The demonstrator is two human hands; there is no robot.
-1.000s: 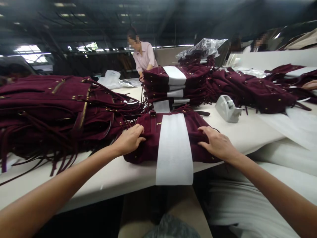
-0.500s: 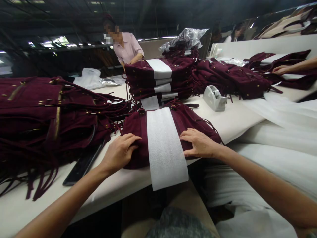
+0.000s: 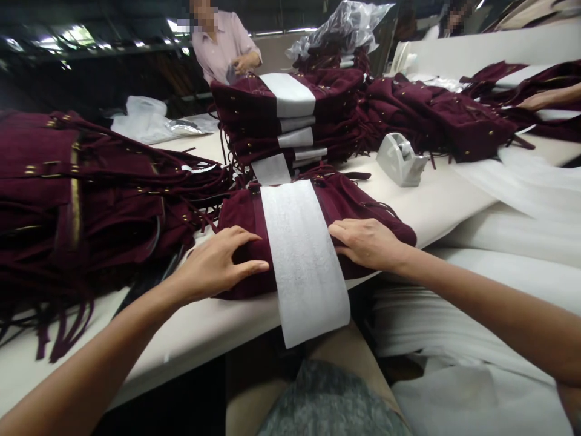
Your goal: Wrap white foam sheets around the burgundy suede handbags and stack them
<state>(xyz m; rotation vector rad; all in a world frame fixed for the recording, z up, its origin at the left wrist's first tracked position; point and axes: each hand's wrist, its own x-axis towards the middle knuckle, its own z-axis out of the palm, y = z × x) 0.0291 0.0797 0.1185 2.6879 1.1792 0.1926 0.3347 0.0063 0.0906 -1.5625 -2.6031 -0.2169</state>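
A maroon bag [image 3: 245, 212] lies at the table's front edge, with a white strip [image 3: 302, 242] running over it and hanging down past the edge. My left hand [image 3: 222, 257] rests at the bag's left part, thumb and fingers spread apart, the thumb close to the strip. On the other side, my right hand [image 3: 363, 242] touches the bag beside the strip's right edge, its fingers bent and bunched against the fabric. Behind the bag stands a stack of maroon bags [image 3: 245, 121] with white bands round them.
Left lies a heap of maroon bags [image 3: 40, 200] over a dark flat object. A grey tape dispenser [image 3: 402, 160] stands behind right. White sheets [image 3: 499, 284] fill the right side. A person in a pink shirt [image 3: 222, 45] stands behind; another person's hand [image 3: 544, 99] is at far right.
The view has shifted, tilting further down. My left hand has opened, its thumb now stretched toward the strip. The person in pink has raised a hand. My right hand stays on the bag.
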